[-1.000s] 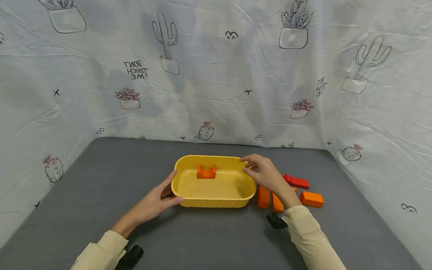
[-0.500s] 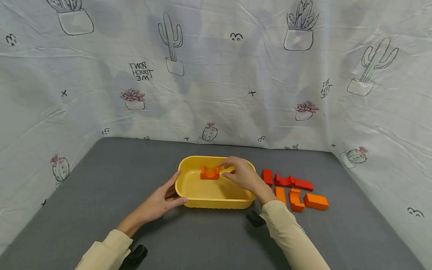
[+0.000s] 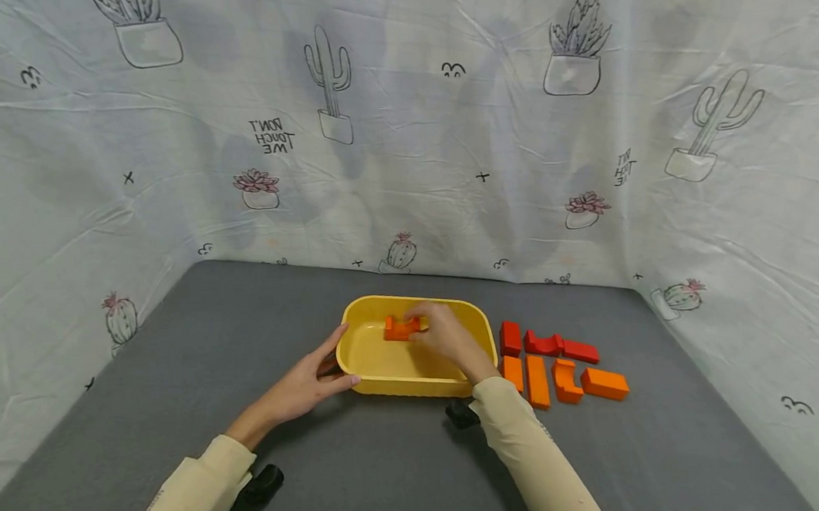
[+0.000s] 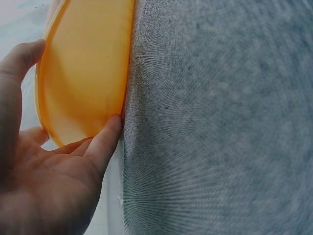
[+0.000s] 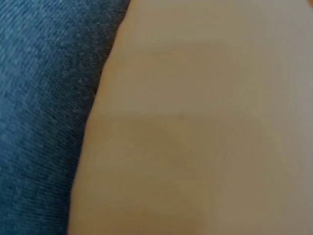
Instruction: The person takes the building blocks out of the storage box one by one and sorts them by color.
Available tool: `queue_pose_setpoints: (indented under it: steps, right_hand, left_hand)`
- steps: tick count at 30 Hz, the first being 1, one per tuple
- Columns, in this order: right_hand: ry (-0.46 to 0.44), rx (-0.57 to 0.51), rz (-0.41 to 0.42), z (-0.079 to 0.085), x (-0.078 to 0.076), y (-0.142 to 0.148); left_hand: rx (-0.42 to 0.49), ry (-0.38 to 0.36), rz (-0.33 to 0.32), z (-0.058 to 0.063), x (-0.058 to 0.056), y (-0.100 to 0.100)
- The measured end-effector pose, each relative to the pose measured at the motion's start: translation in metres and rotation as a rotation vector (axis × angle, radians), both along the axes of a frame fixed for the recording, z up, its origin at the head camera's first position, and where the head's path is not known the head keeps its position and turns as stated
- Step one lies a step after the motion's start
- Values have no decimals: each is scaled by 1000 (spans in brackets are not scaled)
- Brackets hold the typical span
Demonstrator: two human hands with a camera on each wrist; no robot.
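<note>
A yellow plastic tray (image 3: 394,364) stands on the grey table. My left hand (image 3: 312,380) holds its left end, fingers on the far side of the rim and thumb on the near side; in the left wrist view this hand (image 4: 58,176) spans the tray's end (image 4: 88,63). Inside the tray is an orange toy block (image 3: 398,330) with a notched top. My right hand (image 3: 448,334) reaches into the tray and pinches the block's right end between fingers and thumb, partly covering it. Only a pale sleeve (image 5: 195,122) and blurred dark fabric show in the right wrist view.
Right of the tray lie several loose blocks: a red block (image 3: 510,338), a notched red block (image 3: 543,344), a flat red block (image 3: 580,351), a long orange block (image 3: 537,381), a notched orange block (image 3: 566,381) and an orange brick (image 3: 605,383). A cactus-print cloth (image 3: 403,132) hangs behind.
My right hand has moved left from the tray's right rim to the orange block and closed on its end. My left hand stays on the tray. The view has shifted slightly.
</note>
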State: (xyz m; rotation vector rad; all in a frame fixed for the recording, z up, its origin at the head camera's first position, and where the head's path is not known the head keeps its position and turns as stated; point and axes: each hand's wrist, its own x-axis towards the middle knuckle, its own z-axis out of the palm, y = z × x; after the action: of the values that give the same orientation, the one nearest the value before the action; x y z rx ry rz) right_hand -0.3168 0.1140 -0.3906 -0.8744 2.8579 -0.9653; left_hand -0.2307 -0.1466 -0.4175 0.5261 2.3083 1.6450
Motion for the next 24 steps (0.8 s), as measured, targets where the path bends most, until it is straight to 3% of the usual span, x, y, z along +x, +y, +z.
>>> queue_pose_setpoints:
  steps: [8, 18, 24]
  right_hand:
    - [-12, 180, 20, -4, 4, -3]
    - [64, 160, -3, -6, 5, -2]
    - [45, 151, -20, -1, 7, 0]
  left_hand:
    - [-37, 4, 25, 1, 0, 2]
    - [-15, 4, 14, -1, 1, 1]
    - [0, -1, 9, 0, 0, 1]
